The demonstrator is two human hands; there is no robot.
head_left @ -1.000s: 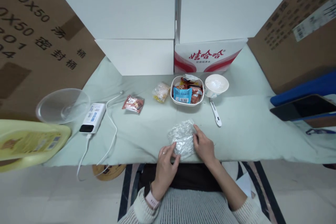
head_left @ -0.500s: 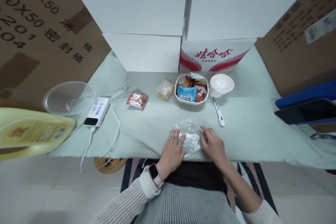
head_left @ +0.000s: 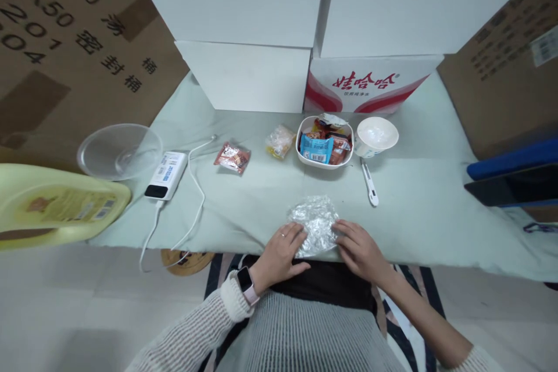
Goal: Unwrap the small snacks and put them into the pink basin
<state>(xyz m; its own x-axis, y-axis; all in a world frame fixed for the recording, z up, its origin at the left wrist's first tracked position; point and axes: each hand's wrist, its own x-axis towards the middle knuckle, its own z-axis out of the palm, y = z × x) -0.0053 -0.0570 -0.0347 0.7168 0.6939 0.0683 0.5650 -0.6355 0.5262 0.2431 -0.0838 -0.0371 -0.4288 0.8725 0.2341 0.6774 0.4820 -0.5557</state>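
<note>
A crumpled piece of clear plastic film [head_left: 317, 224] lies at the front of the table. At its left edge rests my left hand [head_left: 281, 250], fingers stretched out and thumb apart. My right hand [head_left: 360, 250] lies along the opposite edge, its fingertips touching the plastic and its fingers loosely extended. Neither hand grips anything. Beyond the plastic is a white bowl [head_left: 325, 165] of wrapped snacks, with a blue packet [head_left: 316, 150] on top. Beside it stand a paper cup [head_left: 375, 138] and a white folding knife-like tool [head_left: 369, 183].
A red snack packet [head_left: 232, 157] and a yellowish packet [head_left: 280, 142] lie left of the bowl. Further left are a power bank [head_left: 166, 176] with a white cable, a clear plastic bowl [head_left: 120, 151] and a yellow jug [head_left: 61, 203]. White boxes [head_left: 244, 75] line the back.
My left hand has slid off the plastic's middle toward its lower left edge. My right hand's fingers have straightened along the right edge. The view has shifted slightly.
</note>
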